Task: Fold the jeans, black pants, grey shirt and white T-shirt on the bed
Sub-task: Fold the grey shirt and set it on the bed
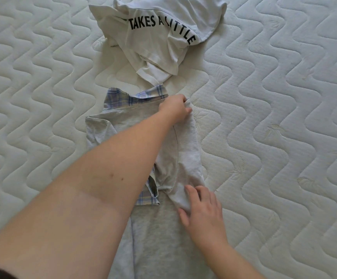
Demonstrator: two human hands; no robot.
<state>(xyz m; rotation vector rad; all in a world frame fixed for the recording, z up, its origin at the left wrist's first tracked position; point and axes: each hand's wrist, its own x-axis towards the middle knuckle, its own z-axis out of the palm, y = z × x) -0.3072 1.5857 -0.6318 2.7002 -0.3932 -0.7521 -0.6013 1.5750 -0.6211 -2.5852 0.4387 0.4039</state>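
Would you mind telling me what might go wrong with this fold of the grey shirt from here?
1. The left hand pinches only the grey shirt at its shoulder edge, so the folded side may slip open on release.
2. The plaid lining pokes out near the right hand and may bunch inside the fold.
3. The crumpled white T-shirt lies beside the collar and could get caught up.

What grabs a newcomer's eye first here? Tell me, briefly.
The crumpled white T-shirt at the top, printed "TAKES A LITTLE". Below it lies the grey shirt with its plaid collar; the left hand pinches its shoulder, the right hand presses the sleeve, on a quilted mattress.
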